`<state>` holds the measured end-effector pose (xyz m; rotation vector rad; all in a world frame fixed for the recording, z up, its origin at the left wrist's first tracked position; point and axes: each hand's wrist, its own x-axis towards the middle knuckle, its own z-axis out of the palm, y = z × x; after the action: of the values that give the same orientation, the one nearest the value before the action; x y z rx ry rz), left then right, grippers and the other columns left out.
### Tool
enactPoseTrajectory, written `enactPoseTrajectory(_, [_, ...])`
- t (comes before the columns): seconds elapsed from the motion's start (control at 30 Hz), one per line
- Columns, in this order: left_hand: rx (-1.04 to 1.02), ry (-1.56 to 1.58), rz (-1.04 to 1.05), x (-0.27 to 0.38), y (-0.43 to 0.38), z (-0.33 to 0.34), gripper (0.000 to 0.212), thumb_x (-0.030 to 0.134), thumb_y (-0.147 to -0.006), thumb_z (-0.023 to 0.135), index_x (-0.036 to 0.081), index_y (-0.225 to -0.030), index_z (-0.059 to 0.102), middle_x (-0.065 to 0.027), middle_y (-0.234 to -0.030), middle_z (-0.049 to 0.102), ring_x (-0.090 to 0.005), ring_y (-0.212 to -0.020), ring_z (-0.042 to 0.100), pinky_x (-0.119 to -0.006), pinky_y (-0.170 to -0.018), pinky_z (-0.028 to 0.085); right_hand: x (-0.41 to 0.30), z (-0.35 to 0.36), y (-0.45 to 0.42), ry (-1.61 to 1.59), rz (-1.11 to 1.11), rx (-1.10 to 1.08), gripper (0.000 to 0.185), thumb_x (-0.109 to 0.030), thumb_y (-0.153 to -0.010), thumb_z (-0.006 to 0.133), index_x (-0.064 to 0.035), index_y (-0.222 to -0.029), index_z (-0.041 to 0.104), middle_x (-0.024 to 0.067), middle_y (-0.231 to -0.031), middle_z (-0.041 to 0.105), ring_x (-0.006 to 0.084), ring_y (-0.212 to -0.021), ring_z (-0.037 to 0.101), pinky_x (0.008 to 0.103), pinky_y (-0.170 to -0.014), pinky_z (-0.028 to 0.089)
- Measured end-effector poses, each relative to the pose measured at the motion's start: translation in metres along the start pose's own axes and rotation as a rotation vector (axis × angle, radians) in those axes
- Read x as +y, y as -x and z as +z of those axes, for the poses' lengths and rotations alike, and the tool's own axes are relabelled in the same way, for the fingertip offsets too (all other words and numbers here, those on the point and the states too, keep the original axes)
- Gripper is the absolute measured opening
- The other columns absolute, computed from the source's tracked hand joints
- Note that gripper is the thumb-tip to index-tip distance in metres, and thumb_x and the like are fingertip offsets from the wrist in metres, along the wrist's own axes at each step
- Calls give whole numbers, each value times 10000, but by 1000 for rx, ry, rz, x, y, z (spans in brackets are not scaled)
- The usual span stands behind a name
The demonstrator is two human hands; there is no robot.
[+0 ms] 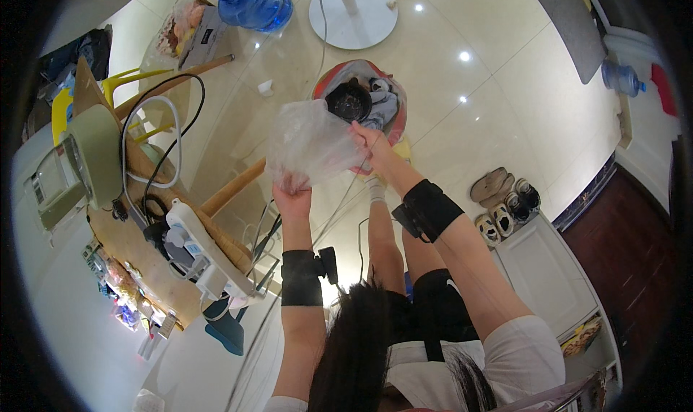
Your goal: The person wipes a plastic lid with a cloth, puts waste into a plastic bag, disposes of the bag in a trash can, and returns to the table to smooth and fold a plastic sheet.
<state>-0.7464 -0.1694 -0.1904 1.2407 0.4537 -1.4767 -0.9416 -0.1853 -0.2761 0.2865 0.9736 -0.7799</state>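
A thin, translucent plastic bag is stretched between my two hands above the floor. Its lower left part is gathered in my left hand. At its right edge, the fingers of my right hand pinch the film. Just beyond the bag stands a red-rimmed bin with a plastic liner. Inside it lie a black round container and crumpled grey-blue waste. The bag hides the bin's near left side.
To the left, a wooden table carries a white power strip, cables and a green appliance. A blue water jug stands near a white round base. Several shoes sit by a white cabinet on the right.
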Motion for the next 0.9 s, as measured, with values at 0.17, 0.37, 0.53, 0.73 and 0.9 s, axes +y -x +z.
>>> enactPoseTrajectory(0.17, [5,1,-5,3,1,-17,81,93,-740,510,154,-792,514,62,-518,348,-75,-394,263,-213,-402,232,5,10,-3,-102,71,-11,323,-359,-789,543,-39,-830,562,-18,-605,504,77,-501,449,189,-433,357])
enactPoseTrajectory(0.37, [-36,-48,41,6,-5,-26,122,110,-747,515,160,-855,543,73,-539,398,-77,-402,281,-210,-405,250,12,-21,-13,-224,-25,44,370,-392,-788,529,-34,-882,541,5,-670,524,96,-553,476,222,-489,394])
enactPoseTrajectory(0.53, [-86,37,-47,1,1,-21,58,137,-808,468,150,-818,524,69,-512,377,-56,-395,295,-174,-379,243,1,27,22,25,114,-204,371,-411,-771,543,-51,-859,555,16,-707,532,103,-579,488,226,-522,407])
enactPoseTrajectory(0.73, [-249,-2,-51,-3,1,-19,75,171,-801,459,154,-831,525,67,-503,359,-67,-396,266,-203,-421,245,15,-11,-21,135,-193,202,336,-365,-773,556,-57,-908,555,24,-796,544,109,-668,512,240,-590,428])
enactPoseTrajectory(0.9, [-125,11,30,3,0,-22,97,144,-789,453,160,-860,516,83,-489,343,-56,-390,259,-218,-427,249,5,18,15,-13,9,-69,295,-315,-798,530,-39,-901,559,31,-789,556,127,-663,524,262,-582,437])
